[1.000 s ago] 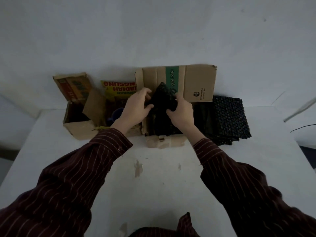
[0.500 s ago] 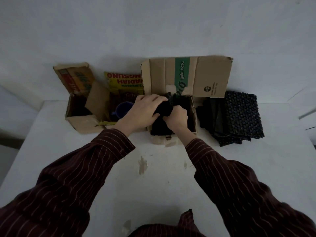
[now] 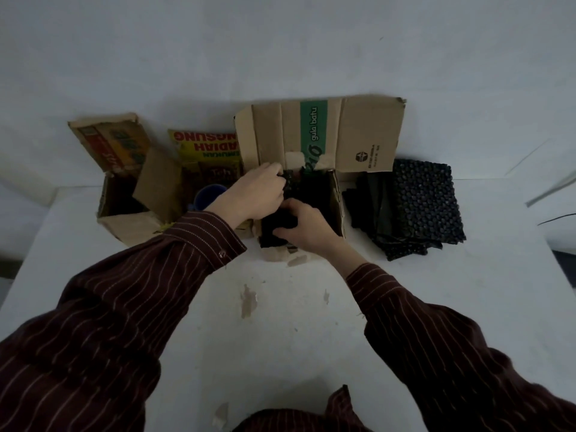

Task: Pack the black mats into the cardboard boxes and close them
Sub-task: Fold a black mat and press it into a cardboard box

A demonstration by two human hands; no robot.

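An open cardboard box [image 3: 339,201] with a tall green-striped back flap stands at the far middle of the white table. A folded black mat [image 3: 311,194] sits down inside it. My left hand [image 3: 252,194] grips the mat's far left edge with curled fingers. My right hand [image 3: 304,226] presses on the mat's near end, fingers bent over it. A stack of black studded mats [image 3: 417,207] lies on the table just right of the box.
A second open cardboard box [image 3: 124,222] with printed flaps stands at the far left, dark inside. Between the boxes lie a yellow printed flap [image 3: 202,145] and a blue cup [image 3: 208,196]. The table [image 3: 280,322] has chipped paint spots; a wall rises behind.
Both hands have pushed the black mat from above the box rim down into the box. The view has shifted slightly, showing more of the back flap.
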